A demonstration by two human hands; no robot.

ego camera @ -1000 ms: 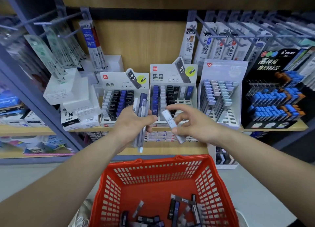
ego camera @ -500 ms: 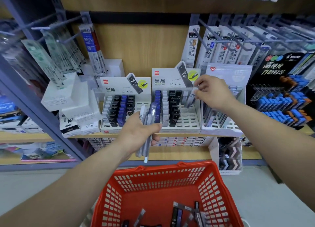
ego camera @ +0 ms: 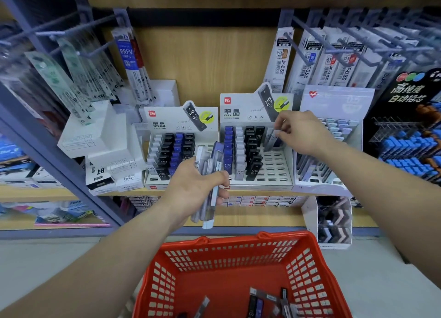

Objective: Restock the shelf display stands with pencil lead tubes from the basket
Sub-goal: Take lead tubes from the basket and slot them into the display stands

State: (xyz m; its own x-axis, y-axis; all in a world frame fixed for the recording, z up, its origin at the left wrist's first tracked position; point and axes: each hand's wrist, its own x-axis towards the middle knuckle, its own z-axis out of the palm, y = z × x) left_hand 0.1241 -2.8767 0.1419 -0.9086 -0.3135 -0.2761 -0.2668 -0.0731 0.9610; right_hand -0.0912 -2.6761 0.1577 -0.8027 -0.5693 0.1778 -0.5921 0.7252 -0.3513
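- The right hand [ego camera: 303, 132] pinched a slim, clear-and-grey plastic lead tube [ego camera: 270, 139] by its upper end, between thumb and fingertips
- That tube stood steeply, its long axis running up and down and leaning back with the slope of the white cardboard display stand [ego camera: 276, 172] in the middle of the shelf; its lower end pointed into the back row of the stand's right-hand columns, just right of the black tubes
- Whether the tube's foot had already seated in a slot could not be told
- The slots in front of and below it were unfilled, so the next placement probably lay straight down the slope from this grip, and the right hand was much the nearer
- The left hand [ego camera: 195, 191] curled its fingers round a bundle of clear and blue lead tubes [ego camera: 210, 172], held upright in front of the gap between the two stands, below and left of the right hand
- More tubes lay loose on the floor of the red plastic mesh basket [ego camera: 238, 242], well below both hands
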